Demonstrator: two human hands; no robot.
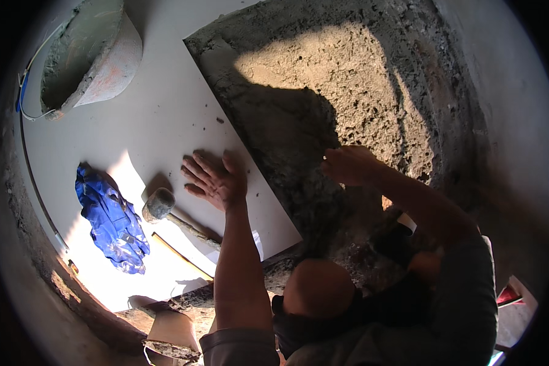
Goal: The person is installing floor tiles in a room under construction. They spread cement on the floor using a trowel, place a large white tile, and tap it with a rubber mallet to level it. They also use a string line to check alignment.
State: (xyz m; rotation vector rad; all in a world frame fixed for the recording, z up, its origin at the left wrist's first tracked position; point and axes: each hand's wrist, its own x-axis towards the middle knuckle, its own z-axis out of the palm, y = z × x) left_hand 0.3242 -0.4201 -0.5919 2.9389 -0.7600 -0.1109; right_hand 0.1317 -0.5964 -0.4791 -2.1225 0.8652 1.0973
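My left hand point(216, 181) lies flat with fingers spread on a large white tile point(146, 131). To its left a mallet point(159, 204) with a dark head rests on the tile, its handle running under my forearm. A crumpled blue cloth point(111, 219) is farther left. My right hand point(351, 165) is closed, over a bed of grey mortar point(366, 91) beyond the tile's right edge. Shade hides what its fingers hold, if anything. Part of the mortar is sunlit and rough; the rest is in shadow.
A mortar-stained bucket point(113, 61) stands on the tile at the far left. A thin yellow strip point(182, 256) lies near the mallet. Another bucket-like container point(174, 329) is at the near left. A pale wall point(512, 110) rises on the right. Small crumbs dot the tile.
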